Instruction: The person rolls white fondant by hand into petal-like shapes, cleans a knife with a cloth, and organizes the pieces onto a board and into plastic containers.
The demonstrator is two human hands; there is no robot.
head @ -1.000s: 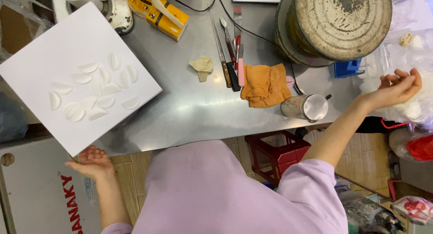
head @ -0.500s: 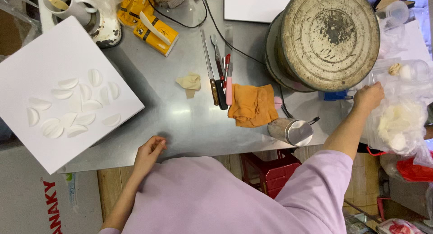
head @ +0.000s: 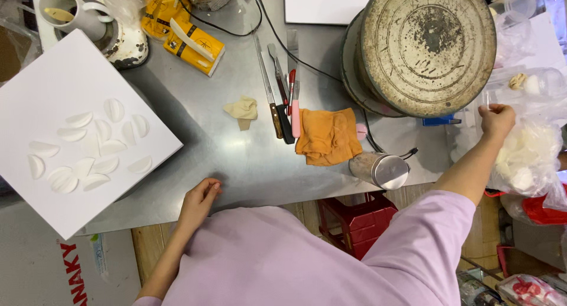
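Note:
My left hand (head: 199, 201) rests on the front edge of the steel table (head: 248, 158), fingers loosely curled and holding nothing. To its left lies a white square board (head: 53, 182) with several white petal-shaped pieces (head: 88, 146) on it. My right hand (head: 496, 120) is stretched far right and pinches the edge of a clear plastic bag (head: 528, 152) that holds white pieces. A metal cup (head: 381, 169) lies on its side near that arm. An orange cloth (head: 328, 136) and a small lump of beige dough (head: 242, 110) sit mid-table.
A big round worn metal tin (head: 428, 46) stands at the back right. Knives and a pink-handled tool (head: 283, 93) lie beside the cloth. Yellow boxes (head: 192, 43) and a white mug (head: 74, 14) are at the back left. A red stool (head: 360, 223) sits under the table.
My left hand rose from below the table's edge onto its front rim. My right hand swung from open in the air down to the plastic bag and closed on it.

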